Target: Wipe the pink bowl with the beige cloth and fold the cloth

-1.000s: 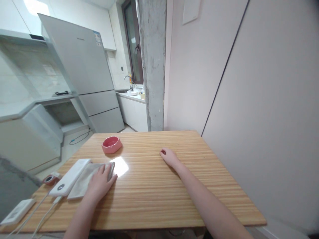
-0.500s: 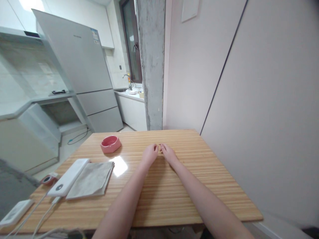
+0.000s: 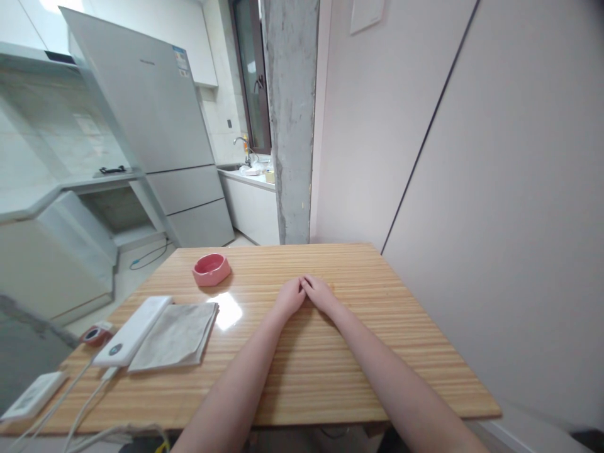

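Observation:
My left hand [image 3: 290, 296] and my right hand [image 3: 319, 292] meet over the middle of the wooden table [image 3: 330, 377]. Their fingertips touch, and the fingers of both are curled inward. I see no object in either hand; the undersides of the fingers are hidden. To the left of my hands, toward the far edge, stands a pink ashtray-like dish [image 3: 211, 270]. A folded grey cloth [image 3: 174, 336] lies nearer on the left, against a white power bank [image 3: 134, 330] with a cable plugged in.
At the table's left edge are a small reddish device with a round dark face [image 3: 94, 335] and a white box-like item [image 3: 35, 396]. White cables [image 3: 87, 402] run off the front left. Beyond stand a fridge [image 3: 136, 100], a sink counter [image 3: 250, 195] and a bare concrete pillar [image 3: 293, 126].
My hands were slightly apart; they have come together and now touch at the fingertips. The view has shifted slightly. The things on the table have stayed in place.

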The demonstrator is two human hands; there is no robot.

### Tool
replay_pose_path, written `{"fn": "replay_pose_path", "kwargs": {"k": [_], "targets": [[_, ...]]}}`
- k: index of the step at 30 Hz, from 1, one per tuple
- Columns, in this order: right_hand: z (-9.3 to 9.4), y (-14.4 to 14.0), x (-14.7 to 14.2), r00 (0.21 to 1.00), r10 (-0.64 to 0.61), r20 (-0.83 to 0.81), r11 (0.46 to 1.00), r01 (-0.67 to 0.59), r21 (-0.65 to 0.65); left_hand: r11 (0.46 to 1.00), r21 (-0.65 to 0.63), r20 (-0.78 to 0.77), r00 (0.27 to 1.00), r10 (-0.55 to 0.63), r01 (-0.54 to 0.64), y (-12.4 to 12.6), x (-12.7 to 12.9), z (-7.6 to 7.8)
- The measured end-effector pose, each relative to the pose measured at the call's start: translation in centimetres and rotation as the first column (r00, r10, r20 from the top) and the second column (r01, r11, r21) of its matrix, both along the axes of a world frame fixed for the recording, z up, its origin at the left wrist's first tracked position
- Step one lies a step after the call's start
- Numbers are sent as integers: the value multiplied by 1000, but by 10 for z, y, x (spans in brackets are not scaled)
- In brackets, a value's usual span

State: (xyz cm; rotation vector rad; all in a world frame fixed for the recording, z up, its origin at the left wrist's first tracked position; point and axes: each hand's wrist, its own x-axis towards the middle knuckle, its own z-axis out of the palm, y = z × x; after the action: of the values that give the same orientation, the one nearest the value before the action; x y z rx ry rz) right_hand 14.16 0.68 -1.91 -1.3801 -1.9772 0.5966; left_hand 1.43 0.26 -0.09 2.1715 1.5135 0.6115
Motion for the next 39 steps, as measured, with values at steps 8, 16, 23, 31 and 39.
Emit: {"fn": "replay_pose_path", "kwargs": {"k": [8,16,23,31,39], "targets": [[-10,7,3,995,21,-93,1000,-20,14,1000,-12,3,1000,-7,7,1,-1,5],[-19,14,3,953,-92,-288,995,78,-60,616,369,58,679,732,-696,11,-131,65],[-20,13,1,941,-117,-318,992,95,-85,654,347,-156,646,747,-672,17,-188,25],[-20,24,3,721,-286,-631,952,291,-99,772,543,43,929,367,-330,21,-143,31],[-10,18,5,610,-189,-769,967,251,-39,895,426,49,984,-171,134,0,-39,15]]}}
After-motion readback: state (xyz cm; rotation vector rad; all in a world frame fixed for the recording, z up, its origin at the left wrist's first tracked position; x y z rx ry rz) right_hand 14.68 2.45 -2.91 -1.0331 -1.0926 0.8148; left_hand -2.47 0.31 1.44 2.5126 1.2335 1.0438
